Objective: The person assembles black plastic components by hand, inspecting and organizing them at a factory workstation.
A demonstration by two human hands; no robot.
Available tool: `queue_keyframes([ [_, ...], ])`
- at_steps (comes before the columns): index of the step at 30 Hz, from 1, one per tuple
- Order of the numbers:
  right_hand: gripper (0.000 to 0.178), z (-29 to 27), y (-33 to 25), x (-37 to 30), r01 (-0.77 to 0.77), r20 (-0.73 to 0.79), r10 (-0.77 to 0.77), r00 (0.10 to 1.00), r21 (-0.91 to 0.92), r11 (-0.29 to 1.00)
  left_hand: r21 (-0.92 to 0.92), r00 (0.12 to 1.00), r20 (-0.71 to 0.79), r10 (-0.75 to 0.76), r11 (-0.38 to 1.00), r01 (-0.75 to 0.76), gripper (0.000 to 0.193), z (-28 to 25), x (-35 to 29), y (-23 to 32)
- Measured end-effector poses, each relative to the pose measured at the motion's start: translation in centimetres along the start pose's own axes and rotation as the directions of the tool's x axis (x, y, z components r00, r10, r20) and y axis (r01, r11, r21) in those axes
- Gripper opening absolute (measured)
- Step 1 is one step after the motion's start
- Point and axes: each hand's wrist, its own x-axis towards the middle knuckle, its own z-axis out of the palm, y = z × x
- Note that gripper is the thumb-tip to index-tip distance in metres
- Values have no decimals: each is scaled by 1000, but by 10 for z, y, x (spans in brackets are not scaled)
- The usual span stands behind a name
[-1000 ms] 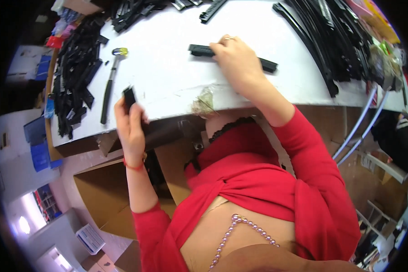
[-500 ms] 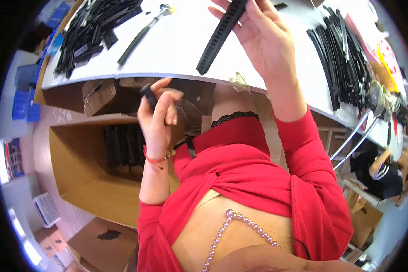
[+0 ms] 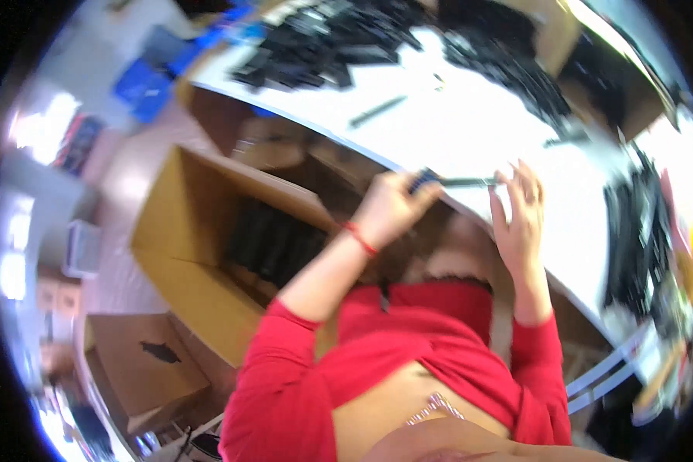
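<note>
My left hand [image 3: 393, 206] is closed around a short, dark object [image 3: 423, 182] near the table's front edge. From it a thin, dark strip [image 3: 470, 182] runs across to my right hand [image 3: 520, 219], seen almost edge-on and blurred. My right hand's thumb and fingertips are at the strip's far end, with other fingers stretched upward. Beyond my hands, a hammer-like tool with a black handle [image 3: 377, 112] lies on the white table [image 3: 470, 131].
Black plastic pieces [image 3: 323, 48] are heaped at the table's far left, and more strips [image 3: 508, 71] lie behind. A bundle of long black strips [image 3: 631, 239] is at the right. Below the table, an open cardboard box [image 3: 196, 289] holds dark pieces; another carton [image 3: 142, 362] stands lower left.
My view has turned, shifting the table and boxes in the picture. My right hand has come down from over the table, and my hands have drawn together at its edge.
</note>
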Motion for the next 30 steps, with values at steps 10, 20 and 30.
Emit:
queue_keyframes([
  [10,33,32,7,-7,-117,236,45,971,299,947,24,984,-83,155,988,-154,43,18,-16,17],
  [20,28,76,30,-9,-44,39,39,998,119,992,-171,987,-57,-147,976,136,20,-36,-23,-8],
  [30,31,78,31,-18,-143,157,116,981,175,974,-47,989,52,-140,989,143,26,-17,-21,2],
])
